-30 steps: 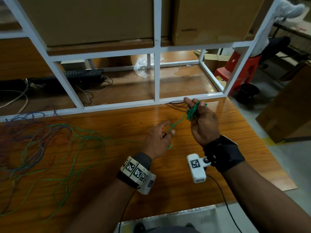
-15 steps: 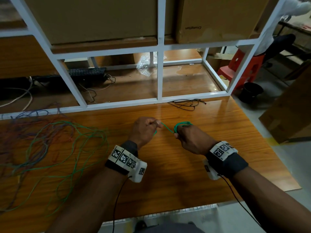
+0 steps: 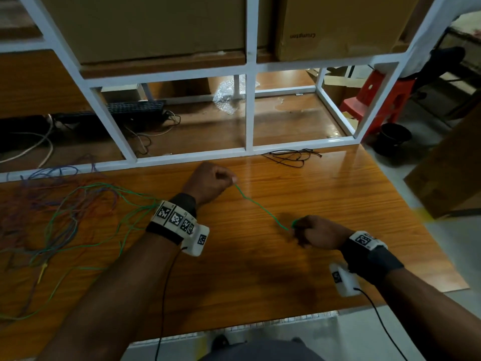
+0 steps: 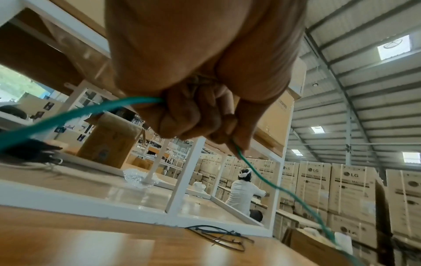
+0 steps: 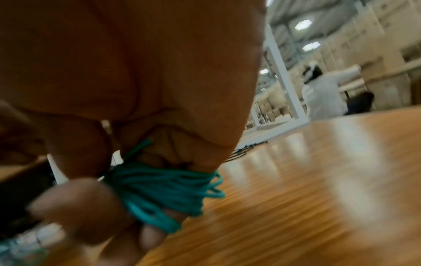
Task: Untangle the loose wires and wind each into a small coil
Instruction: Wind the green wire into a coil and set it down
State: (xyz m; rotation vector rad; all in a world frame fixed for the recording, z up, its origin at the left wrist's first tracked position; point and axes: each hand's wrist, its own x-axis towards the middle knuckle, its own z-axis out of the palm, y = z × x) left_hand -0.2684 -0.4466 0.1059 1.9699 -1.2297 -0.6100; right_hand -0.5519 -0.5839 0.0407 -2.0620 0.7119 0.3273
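Observation:
A green wire (image 3: 263, 208) runs taut between my two hands over the wooden table (image 3: 260, 277). My left hand (image 3: 212, 182) is a fist pinching the wire (image 4: 268, 181) near its far end; the wire passes through the fist and trails left. My right hand (image 3: 316, 234) sits lower right with several green turns, a small coil (image 5: 164, 189), wound round its fingers. A tangle of green, blue and orange loose wires (image 3: 65, 217) lies at the table's left.
A small bundle of black wires (image 3: 291, 156) lies by the white metal frame (image 3: 247, 108) at the table's back edge. Behind the frame are a keyboard (image 3: 135, 108), cables and plastic wrap. Cardboard boxes sit above. A red stool (image 3: 374, 100) stands right.
My hands have drawn apart: the left moved up and away, the right came down and right with the coil, so the green wire between them is longer and stretched.

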